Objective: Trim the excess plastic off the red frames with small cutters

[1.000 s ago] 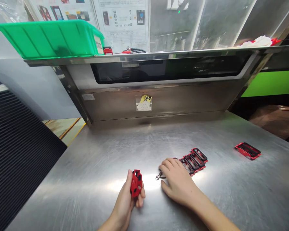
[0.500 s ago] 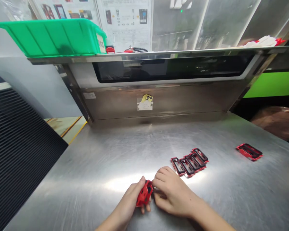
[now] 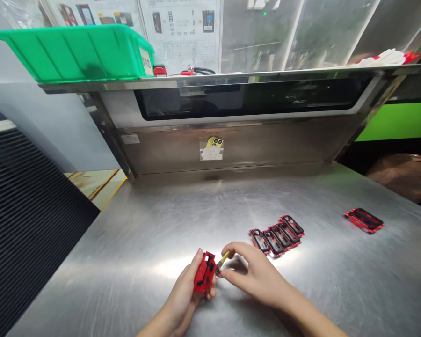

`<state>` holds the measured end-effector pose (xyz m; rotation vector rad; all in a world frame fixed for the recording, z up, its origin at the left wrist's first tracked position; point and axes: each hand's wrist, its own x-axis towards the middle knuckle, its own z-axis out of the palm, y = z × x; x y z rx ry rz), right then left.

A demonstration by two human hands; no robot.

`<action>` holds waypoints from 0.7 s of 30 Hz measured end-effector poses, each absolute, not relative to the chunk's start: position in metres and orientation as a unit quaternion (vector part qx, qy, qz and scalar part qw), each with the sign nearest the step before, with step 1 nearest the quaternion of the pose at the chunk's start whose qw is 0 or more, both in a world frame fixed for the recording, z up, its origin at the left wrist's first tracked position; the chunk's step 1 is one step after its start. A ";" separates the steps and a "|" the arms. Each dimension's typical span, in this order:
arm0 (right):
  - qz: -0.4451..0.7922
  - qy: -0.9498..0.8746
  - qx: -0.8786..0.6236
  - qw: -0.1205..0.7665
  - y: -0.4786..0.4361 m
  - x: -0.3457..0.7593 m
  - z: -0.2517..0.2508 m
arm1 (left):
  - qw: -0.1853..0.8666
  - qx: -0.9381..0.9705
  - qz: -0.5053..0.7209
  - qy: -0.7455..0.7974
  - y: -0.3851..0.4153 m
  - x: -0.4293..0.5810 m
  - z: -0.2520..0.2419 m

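My left hand [image 3: 183, 288] is closed around a red and black phone case [image 3: 205, 272], thumb along its left side and fingertips under its right edge. Close to the right edge of that case, my right hand [image 3: 254, 271] pinches a small yellow-handled tool [image 3: 225, 257] between thumb and fingers. The tool's dark metallic lower end points down at the case; its exact kind is too small to tell. Beyond my right hand, several red and black phone case frames [image 3: 280, 236] lie in an overlapping row. Another red and black case [image 3: 364, 220] lies farther right.
The metal table [image 3: 143, 234] meets an upright back panel [image 3: 284, 145]. A shelf above bears a green bin [image 3: 84, 56], a dark cord [image 3: 203, 70] and a red-and-white bundle [image 3: 386, 58]. Left of the table stands a black ribbed surface [image 3: 28, 224].
My left hand has shifted slightly left and up, and the case in it has turned to show more of its inner side. My right-hand fingers have parted, revealing the yellow tool.
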<state>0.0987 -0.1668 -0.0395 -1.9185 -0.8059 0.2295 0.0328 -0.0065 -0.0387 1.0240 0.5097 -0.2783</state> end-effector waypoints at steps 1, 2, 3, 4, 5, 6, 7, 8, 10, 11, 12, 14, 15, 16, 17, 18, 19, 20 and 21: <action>0.113 -0.321 -0.779 0.527 -0.167 0.099 -0.039 | 0.833 0.480 -0.131 0.242 -0.006 0.033 -0.039; 0.119 -0.306 -0.767 0.551 -0.166 0.099 -0.039 | 0.833 0.480 -0.129 0.242 -0.006 0.033 -0.040; 0.115 -0.290 -0.758 0.572 -0.166 0.099 -0.040 | 0.832 0.484 -0.125 0.240 -0.006 0.033 -0.041; 0.101 -0.273 -0.752 0.591 -0.166 0.098 -0.040 | 0.827 0.495 -0.119 0.237 -0.005 0.033 -0.042; 0.080 -0.259 -0.748 0.606 -0.167 0.097 -0.041 | 0.818 0.513 -0.112 0.235 -0.005 0.033 -0.043; 0.057 -0.251 -0.743 0.618 -0.167 0.096 -0.041 | 0.805 0.536 -0.103 0.232 -0.005 0.033 -0.045; 0.037 -0.253 -0.737 0.626 -0.167 0.095 -0.042 | 0.790 0.560 -0.095 0.232 -0.005 0.032 -0.047; 0.025 -0.264 -0.731 0.629 -0.166 0.093 -0.042 | 0.774 0.582 -0.090 0.232 -0.005 0.032 -0.049; 0.010 -0.312 -0.724 0.615 -0.165 0.089 -0.043 | 0.749 0.614 -0.093 0.229 -0.005 0.032 -0.053; 0.000 -0.343 -0.724 0.599 -0.164 0.086 -0.043 | 0.741 0.626 -0.099 0.224 -0.005 0.033 -0.055; -0.015 -0.374 -0.725 0.578 -0.163 0.085 -0.043 | 0.732 0.636 -0.107 0.221 -0.005 0.033 -0.058; -0.054 -0.428 -0.731 0.528 -0.160 0.082 -0.044 | 0.714 0.656 -0.113 0.215 -0.006 0.033 -0.062; -0.073 -0.448 -0.733 0.507 -0.159 0.081 -0.044 | 0.707 0.664 -0.114 0.214 -0.006 0.033 -0.064; -0.085 -0.463 -0.733 0.491 -0.158 0.081 -0.045 | 0.701 0.670 -0.115 0.215 -0.007 0.033 -0.065; -0.092 -0.474 -0.733 0.479 -0.157 0.080 -0.046 | 0.696 0.675 -0.116 0.214 -0.007 0.033 -0.066; -0.094 -0.481 -0.733 0.472 -0.156 0.080 -0.046 | 0.693 0.679 -0.115 0.215 -0.008 0.033 -0.066; -0.094 -0.486 -0.733 0.466 -0.155 0.080 -0.047 | 0.690 0.681 -0.115 0.216 -0.008 0.034 -0.066; -0.094 -0.490 -0.734 0.461 -0.155 0.081 -0.048 | 0.688 0.683 -0.116 0.217 -0.008 0.034 -0.065; -0.094 -0.494 -0.734 0.456 -0.154 0.081 -0.049 | 0.687 0.684 -0.116 0.218 -0.009 0.034 -0.065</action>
